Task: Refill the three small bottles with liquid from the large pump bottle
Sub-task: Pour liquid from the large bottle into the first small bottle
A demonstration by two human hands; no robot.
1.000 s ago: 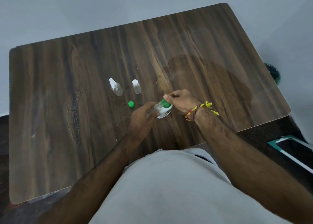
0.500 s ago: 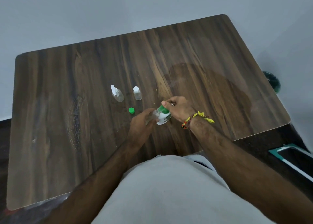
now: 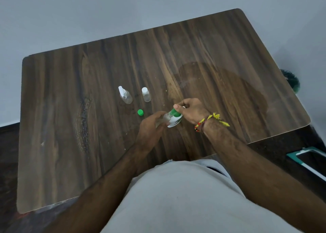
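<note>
While the right hand (image 3: 191, 110) grips the large pump bottle (image 3: 173, 120) by its green pump, spout aimed left, the left hand (image 3: 151, 127) clamps a small bottle (image 3: 163, 120) directly beneath, mouth touching the spout, near table (image 3: 70, 91) centre.

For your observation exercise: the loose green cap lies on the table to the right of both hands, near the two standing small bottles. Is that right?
Not quite. The head view shows the loose green cap lying to the left of both hands, the left hand and the right hand. It is indeed near the two standing small bottles.
</note>
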